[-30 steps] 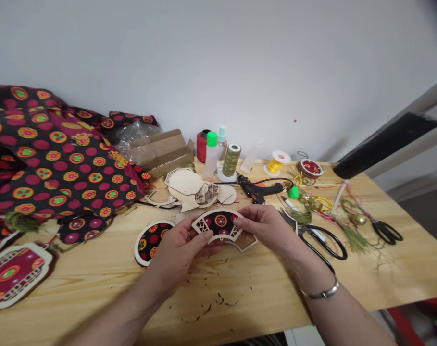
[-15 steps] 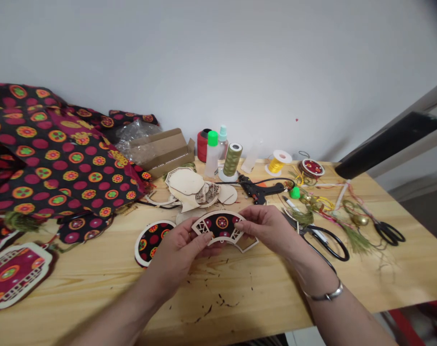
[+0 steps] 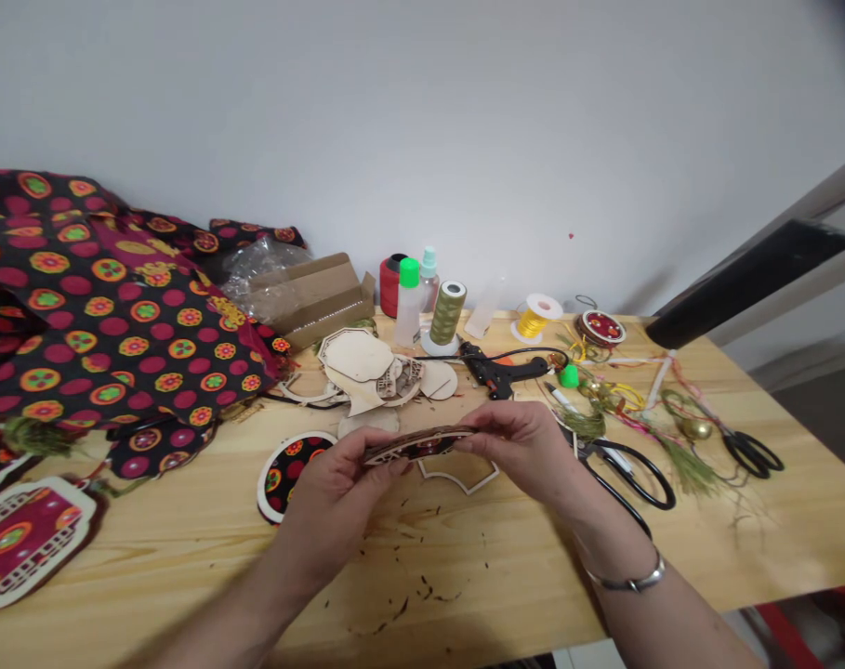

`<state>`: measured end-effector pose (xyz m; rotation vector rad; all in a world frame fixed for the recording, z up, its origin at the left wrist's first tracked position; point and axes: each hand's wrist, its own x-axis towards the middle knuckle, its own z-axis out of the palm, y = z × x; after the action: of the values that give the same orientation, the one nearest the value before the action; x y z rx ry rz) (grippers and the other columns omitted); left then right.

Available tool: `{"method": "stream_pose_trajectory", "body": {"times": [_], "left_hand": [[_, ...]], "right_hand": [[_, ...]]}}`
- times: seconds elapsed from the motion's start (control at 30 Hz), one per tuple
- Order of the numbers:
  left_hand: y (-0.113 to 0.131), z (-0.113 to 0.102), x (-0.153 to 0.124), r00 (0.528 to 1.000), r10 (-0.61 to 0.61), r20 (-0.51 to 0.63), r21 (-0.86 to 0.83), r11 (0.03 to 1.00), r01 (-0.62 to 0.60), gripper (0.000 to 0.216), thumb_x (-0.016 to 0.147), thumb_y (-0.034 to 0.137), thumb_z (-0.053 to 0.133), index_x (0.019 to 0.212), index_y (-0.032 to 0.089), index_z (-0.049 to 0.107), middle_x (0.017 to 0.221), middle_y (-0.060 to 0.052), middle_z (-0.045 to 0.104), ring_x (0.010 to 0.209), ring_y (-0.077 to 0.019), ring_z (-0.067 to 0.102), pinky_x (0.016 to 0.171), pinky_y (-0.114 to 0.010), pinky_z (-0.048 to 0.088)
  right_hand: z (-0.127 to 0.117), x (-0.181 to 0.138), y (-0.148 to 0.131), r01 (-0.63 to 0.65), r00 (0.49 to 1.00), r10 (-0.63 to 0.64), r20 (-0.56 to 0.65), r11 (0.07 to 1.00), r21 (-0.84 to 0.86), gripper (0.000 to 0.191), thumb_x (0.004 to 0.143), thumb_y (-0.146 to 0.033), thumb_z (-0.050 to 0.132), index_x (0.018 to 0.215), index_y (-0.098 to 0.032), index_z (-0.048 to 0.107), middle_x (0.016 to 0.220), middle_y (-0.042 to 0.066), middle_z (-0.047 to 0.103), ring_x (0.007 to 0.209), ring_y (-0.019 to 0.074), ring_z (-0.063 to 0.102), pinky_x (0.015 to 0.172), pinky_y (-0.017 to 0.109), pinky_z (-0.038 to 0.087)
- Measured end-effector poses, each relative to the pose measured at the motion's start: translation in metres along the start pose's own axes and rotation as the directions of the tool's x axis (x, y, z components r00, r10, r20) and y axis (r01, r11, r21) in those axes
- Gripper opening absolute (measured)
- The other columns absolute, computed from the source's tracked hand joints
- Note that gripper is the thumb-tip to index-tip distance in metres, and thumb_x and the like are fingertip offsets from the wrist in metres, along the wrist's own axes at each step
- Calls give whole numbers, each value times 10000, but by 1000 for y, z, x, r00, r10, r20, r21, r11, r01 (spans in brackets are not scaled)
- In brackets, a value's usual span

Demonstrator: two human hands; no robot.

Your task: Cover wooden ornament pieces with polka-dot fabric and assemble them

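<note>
Between my two hands is a fan-shaped wooden ornament (image 3: 426, 446) with a dark patterned fabric centre, tilted so that mostly its layered edge shows. My left hand (image 3: 349, 483) pinches its left end between thumb and fingers. The right end is gripped by my right hand (image 3: 512, 446), thumb in front. Below and behind it, a pale wooden fan-shaped frame (image 3: 470, 485) lies on the table, partly covered by the ornament and my right hand. An oval fabric ornament with a white rim (image 3: 263, 492) lies beside my left hand, which hides part of it.
Flat wooden cut-outs (image 3: 356, 356) and a black glue gun (image 3: 502, 367) lie behind my hands. Black-handled scissors (image 3: 663, 483) are right of my right hand. Bottles (image 3: 408, 311) and thread spools (image 3: 450, 316) stand at the back. Patterned fabric (image 3: 115, 307) heaps up on the left.
Both hands have tipped the fan-shaped ornament from facing me to nearly edge-on. More of the loose frame beneath it now shows.
</note>
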<state>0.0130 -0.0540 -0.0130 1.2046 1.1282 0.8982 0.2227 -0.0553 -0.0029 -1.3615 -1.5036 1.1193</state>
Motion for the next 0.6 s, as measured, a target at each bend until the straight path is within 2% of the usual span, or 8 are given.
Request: {"method": "stream_pose_trajectory", "body": {"times": [0.1, 0.2, 0.27, 0.37, 0.47, 0.53, 0.6], "left_hand": [[0, 1, -3, 996, 77, -53, 27, 997, -76, 98, 713, 239, 675, 803, 227, 711, 860, -22, 740, 859, -227, 659, 813, -329, 495], [-2, 0, -7, 965, 256, -50, 79, 965, -252, 216, 743, 132, 616, 869, 274, 719, 1056, -6, 711, 1060, -233, 604, 960, -369, 425], [-4, -2, -10, 908, 418, -8, 169, 896, -411, 368, 752, 45, 562, 945, 324, 705, 1171, 25, 659, 1153, -213, 543, 1032, -383, 355], [-5, -6, -12, 792, 608, 58, 335, 735, -590, 525, 734, -31, 525, 1029, 377, 674, 1283, 50, 579, 1210, -208, 482, 1061, -408, 308], [-4, -8, -12, 708, 700, 88, 437, 612, -660, 555, 719, -40, 535, 1052, 385, 663, 1331, 37, 534, 1204, -231, 465, 1009, -430, 361], [-5, -9, -12, 693, 715, 89, 461, 588, -665, 553, 723, -33, 536, 1062, 389, 656, 1355, 30, 507, 1185, -239, 473, 972, -439, 395], [-6, -9, -12, 702, 708, 83, 467, 594, -655, 541, 733, -17, 535, 1066, 392, 654, 1362, 27, 496, 1172, -243, 483, 962, -448, 402]], "right_hand": [[0, -1, 1, 113, 992, -117, -51, 991, -70, 39, 711, -206, 689, 738, -212, 717, 702, 11, 711, 649, 143, 636, 632, 267, 503], [1, -1, 1, 283, 954, -286, -85, 958, -52, 127, 745, -158, 653, 815, -237, 722, 824, 20, 731, 775, 162, 673, 743, 306, 535], [1, 0, 0, 383, 920, -383, -82, 924, -23, 172, 772, -142, 626, 862, -255, 721, 897, 23, 730, 858, 168, 674, 802, 330, 536], [0, 0, -3, 467, 880, -468, -80, 883, -33, 210, 798, -132, 602, 895, -276, 719, 953, 28, 724, 910, 172, 668, 832, 347, 536], [-2, -1, -4, 485, 866, -492, -86, 869, -93, 211, 801, -145, 606, 912, -285, 718, 989, 34, 713, 911, 175, 666, 820, 347, 544], [-2, -1, -4, 481, 866, -492, -90, 868, -122, 200, 797, -160, 616, 909, -288, 719, 1006, 35, 706, 905, 173, 663, 805, 340, 548], [-3, -1, -3, 477, 866, -491, -96, 868, -138, 185, 791, -174, 624, 895, -291, 723, 1006, 35, 700, 890, 170, 662, 786, 330, 551]]}}
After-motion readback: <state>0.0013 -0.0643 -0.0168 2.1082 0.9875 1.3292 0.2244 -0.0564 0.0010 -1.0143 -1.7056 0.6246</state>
